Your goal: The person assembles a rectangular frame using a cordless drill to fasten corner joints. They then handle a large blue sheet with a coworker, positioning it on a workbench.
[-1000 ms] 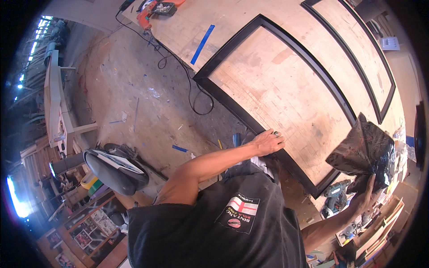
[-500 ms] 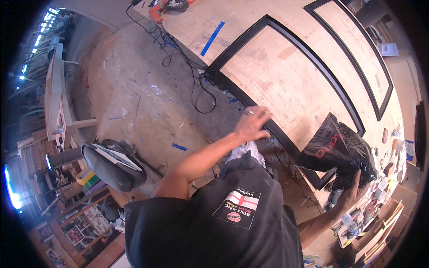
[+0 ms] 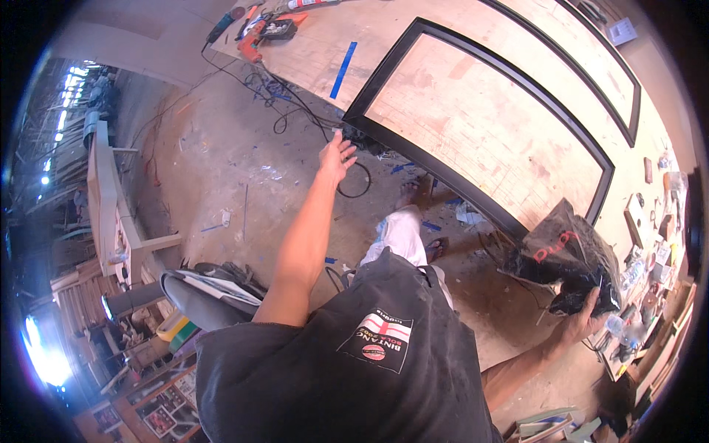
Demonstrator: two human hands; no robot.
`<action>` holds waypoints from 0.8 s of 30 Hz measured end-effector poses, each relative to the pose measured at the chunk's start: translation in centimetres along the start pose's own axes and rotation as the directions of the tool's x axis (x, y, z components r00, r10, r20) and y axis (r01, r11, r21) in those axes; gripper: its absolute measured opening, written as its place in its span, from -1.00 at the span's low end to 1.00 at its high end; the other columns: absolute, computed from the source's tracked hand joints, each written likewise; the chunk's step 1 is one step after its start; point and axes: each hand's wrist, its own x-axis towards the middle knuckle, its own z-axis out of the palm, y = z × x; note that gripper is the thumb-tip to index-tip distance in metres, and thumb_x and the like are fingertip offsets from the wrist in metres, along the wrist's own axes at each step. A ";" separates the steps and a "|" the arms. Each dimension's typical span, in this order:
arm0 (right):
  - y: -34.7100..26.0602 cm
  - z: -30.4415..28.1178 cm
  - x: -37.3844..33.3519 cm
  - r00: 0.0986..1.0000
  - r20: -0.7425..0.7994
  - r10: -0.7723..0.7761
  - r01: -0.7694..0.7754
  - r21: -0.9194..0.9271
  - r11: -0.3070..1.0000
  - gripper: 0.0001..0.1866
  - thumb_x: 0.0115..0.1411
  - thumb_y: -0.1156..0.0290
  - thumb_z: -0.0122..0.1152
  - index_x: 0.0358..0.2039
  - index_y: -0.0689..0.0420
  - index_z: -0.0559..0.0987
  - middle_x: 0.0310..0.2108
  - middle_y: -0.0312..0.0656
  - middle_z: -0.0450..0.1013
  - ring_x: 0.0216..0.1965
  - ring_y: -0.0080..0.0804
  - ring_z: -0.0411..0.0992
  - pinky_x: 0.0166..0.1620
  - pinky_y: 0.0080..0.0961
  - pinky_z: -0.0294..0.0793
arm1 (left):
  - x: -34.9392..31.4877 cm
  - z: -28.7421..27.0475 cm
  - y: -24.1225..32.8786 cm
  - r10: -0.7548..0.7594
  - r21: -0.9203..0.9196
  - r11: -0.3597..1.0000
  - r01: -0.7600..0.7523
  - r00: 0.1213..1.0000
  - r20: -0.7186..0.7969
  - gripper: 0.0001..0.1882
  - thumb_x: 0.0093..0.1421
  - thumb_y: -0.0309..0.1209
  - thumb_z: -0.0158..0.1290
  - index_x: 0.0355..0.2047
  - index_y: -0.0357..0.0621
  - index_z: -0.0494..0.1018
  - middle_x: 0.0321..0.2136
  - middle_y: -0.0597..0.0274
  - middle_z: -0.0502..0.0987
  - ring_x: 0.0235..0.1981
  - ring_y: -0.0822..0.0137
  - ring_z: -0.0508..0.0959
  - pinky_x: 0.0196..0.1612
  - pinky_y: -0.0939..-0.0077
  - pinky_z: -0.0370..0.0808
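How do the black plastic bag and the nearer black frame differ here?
The black plastic bag is in the right hand; the nearer black frame lies on the worktable.
The bag is crumpled and irregular; the frame is four-sided with an open middle.
The bag carries red print; the frame shows none.
Both are black.

Orange power tool [image 3: 252,43], blue strip [image 3: 343,70]

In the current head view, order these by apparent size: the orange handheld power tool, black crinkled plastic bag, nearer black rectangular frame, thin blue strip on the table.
1. nearer black rectangular frame
2. black crinkled plastic bag
Below these, unranked: thin blue strip and orange handheld power tool; they look too alike in size.
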 end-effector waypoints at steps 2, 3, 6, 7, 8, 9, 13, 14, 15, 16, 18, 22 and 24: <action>-0.3 -0.8 0.1 0.999 -0.040 -0.024 0.019 -0.100 0.995 -0.61 0.40 0.40 0.24 0.15 0.31 0.47 -0.01 -0.10 0.53 -0.12 -0.39 0.54 -0.07 -0.47 0.59 | 3.0 0.6 0.5 -0.017 -0.062 0.998 0.020 0.998 0.056 -0.16 0.39 0.10 0.04 0.40 -0.29 0.11 0.36 -0.09 0.25 0.32 -0.07 0.32 0.33 -0.10 0.27; -0.4 -0.9 0.1 0.997 -0.069 -0.034 0.023 -0.149 0.989 -0.60 0.40 0.42 0.22 0.18 0.31 0.45 0.02 -0.08 0.52 -0.08 -0.36 0.54 -0.04 -0.43 0.59 | 4.0 1.3 1.0 -0.074 -0.152 0.985 0.078 0.997 0.033 -0.33 0.39 0.02 0.09 0.28 -0.23 0.30 0.25 -0.12 0.38 0.17 -0.04 0.46 0.24 -0.14 0.35; -1.0 0.9 -0.1 0.989 -0.142 -0.048 0.016 -0.219 0.976 -0.57 0.39 0.43 0.23 0.19 0.34 0.43 0.04 -0.04 0.52 -0.06 -0.32 0.55 -0.02 -0.37 0.60 | 4.8 2.2 2.0 -0.087 -0.099 0.990 0.098 0.990 0.107 -0.29 0.41 -0.03 0.08 0.31 -0.37 0.21 0.23 -0.15 0.37 0.21 -0.05 0.44 0.28 -0.04 0.37; -1.2 2.1 -0.3 0.986 -0.154 -0.057 0.020 -0.231 0.973 -0.57 0.39 0.43 0.23 0.19 0.35 0.43 0.04 -0.04 0.52 -0.07 -0.31 0.55 -0.03 -0.36 0.60 | 5.6 1.7 1.8 -0.071 -0.086 0.993 0.083 0.988 0.137 -0.37 0.41 -0.08 0.09 0.23 -0.36 0.28 0.13 -0.12 0.42 0.11 0.00 0.49 0.22 -0.01 0.43; -1.5 3.4 -0.5 0.984 -0.168 -0.067 0.025 -0.244 0.969 -0.57 0.39 0.42 0.24 0.18 0.36 0.44 0.04 -0.04 0.53 -0.08 -0.31 0.55 -0.03 -0.36 0.60 | 6.4 1.2 1.6 -0.056 -0.074 0.995 0.070 0.984 0.170 -0.46 0.42 -0.12 0.10 0.16 -0.36 0.34 0.04 -0.08 0.47 0.01 0.04 0.53 0.16 0.02 0.48; -1.6 4.8 -0.8 0.976 -0.203 -0.076 0.033 -0.208 0.978 -0.60 0.37 0.42 0.25 0.13 0.37 0.48 0.01 -0.04 0.54 -0.11 -0.30 0.56 -0.06 -0.36 0.61 | 6.5 0.7 1.3 -0.051 -0.061 0.996 0.064 0.979 0.200 -0.54 0.42 -0.17 0.10 0.08 -0.35 0.41 -0.06 -0.05 0.52 -0.09 0.08 0.58 0.10 0.05 0.53; -3.2 11.4 -0.4 0.938 -0.320 -0.131 0.033 -0.294 0.955 -0.64 0.35 0.42 0.27 0.07 0.35 0.51 -0.04 -0.04 0.56 -0.12 -0.28 0.57 -0.09 -0.35 0.62 | 4.5 1.0 2.8 -0.070 -0.057 0.995 0.081 0.983 0.169 -0.73 0.42 -0.26 0.11 -0.18 -0.27 0.47 -0.32 0.16 0.51 -0.34 0.26 0.55 -0.07 0.18 0.60; -3.5 12.8 0.0 0.946 -0.296 -0.131 0.037 -0.301 0.953 -0.64 0.35 0.42 0.28 0.07 0.35 0.51 -0.04 -0.04 0.56 -0.12 -0.28 0.57 -0.08 -0.36 0.62 | 4.4 0.7 3.3 -0.081 -0.058 0.994 0.092 0.983 0.167 -0.73 0.43 -0.27 0.11 -0.17 -0.28 0.47 -0.31 0.16 0.52 -0.34 0.27 0.55 -0.08 0.19 0.61; -4.2 14.2 0.3 0.951 -0.280 -0.129 0.036 -0.314 0.949 -0.64 0.35 0.42 0.28 0.07 0.35 0.51 -0.03 -0.04 0.56 -0.11 -0.28 0.57 -0.08 -0.36 0.62 | 4.3 0.5 3.7 -0.098 -0.051 0.993 0.108 0.981 0.170 -0.74 0.43 -0.28 0.10 -0.17 -0.28 0.47 -0.31 0.16 0.52 -0.34 0.28 0.55 -0.08 0.20 0.61; -5.0 15.6 0.6 0.957 -0.262 -0.127 0.036 -0.327 0.944 -0.64 0.35 0.42 0.28 0.07 0.34 0.51 -0.03 -0.04 0.56 -0.11 -0.28 0.57 -0.08 -0.36 0.62 | 4.3 0.2 4.2 -0.116 -0.045 0.991 0.125 0.978 0.172 -0.74 0.43 -0.29 0.10 -0.16 -0.29 0.47 -0.31 0.15 0.53 -0.35 0.29 0.56 -0.09 0.21 0.61; -6.3 19.6 0.7 0.963 -0.241 -0.118 0.021 -0.373 0.928 -0.63 0.36 0.39 0.28 0.08 0.32 0.51 -0.01 -0.05 0.56 -0.08 -0.30 0.57 -0.09 -0.37 0.63 | 4.7 -0.4 4.9 -0.123 -0.036 0.991 0.130 0.979 0.160 -0.73 0.42 -0.30 0.11 -0.15 -0.32 0.47 -0.30 0.15 0.56 -0.37 0.31 0.57 -0.08 0.21 0.61; -6.6 26.4 0.5 0.977 -0.176 -0.124 0.055 -0.352 0.934 -0.63 0.35 0.39 0.29 0.08 0.32 0.51 -0.02 -0.05 0.57 -0.08 -0.31 0.58 -0.09 -0.35 0.63 | 7.3 -2.5 5.0 -0.139 0.004 0.990 0.140 0.976 0.169 -0.74 0.40 -0.32 0.14 -0.13 -0.33 0.49 -0.28 0.14 0.59 -0.34 0.31 0.61 -0.06 0.23 0.62; -6.1 28.4 0.6 0.988 -0.126 -0.091 0.045 -0.332 0.942 -0.63 0.35 0.39 0.29 0.09 0.32 0.51 -0.02 -0.05 0.56 -0.08 -0.31 0.57 -0.07 -0.35 0.62 | 7.8 -2.9 5.3 -0.138 0.060 0.990 0.129 0.973 0.185 -0.73 0.38 -0.33 0.17 -0.10 -0.34 0.50 -0.26 0.14 0.61 -0.33 0.34 0.63 -0.10 0.31 0.63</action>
